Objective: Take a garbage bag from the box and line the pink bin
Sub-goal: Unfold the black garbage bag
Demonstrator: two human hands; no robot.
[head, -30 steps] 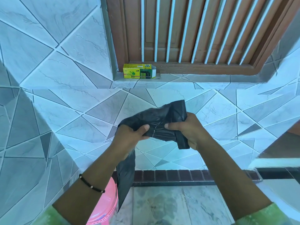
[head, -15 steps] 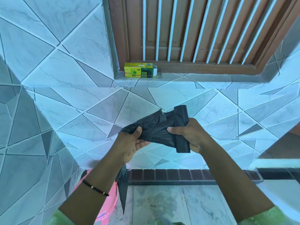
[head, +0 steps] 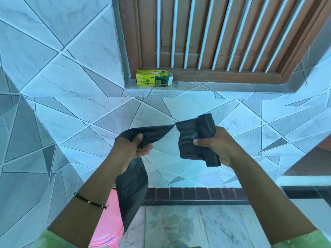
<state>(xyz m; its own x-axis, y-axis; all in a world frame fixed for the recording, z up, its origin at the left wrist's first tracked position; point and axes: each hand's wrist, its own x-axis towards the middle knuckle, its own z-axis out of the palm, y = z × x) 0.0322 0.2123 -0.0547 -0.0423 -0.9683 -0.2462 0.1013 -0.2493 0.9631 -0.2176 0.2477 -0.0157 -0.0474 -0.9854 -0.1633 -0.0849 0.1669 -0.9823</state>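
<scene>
- The yellow-green box [head: 154,78] on the tiled window ledge [head: 197,88] carries "eco" in green letters on its front.
- Below that, the same face reads "bin".
- Smaller print on the box is too blurred to read.

Lighting: bright, even daylight with a cool bluish cast over the tiled wall [head: 71,72]; source not visible. Shadows: soft, faint. Glare: none strong. Focus: sharp centrally. Distortion: wide-angle bending of the window bars [head: 215,33] and tile lines at the edges. Blur: slight at the bottom corners.
</scene>
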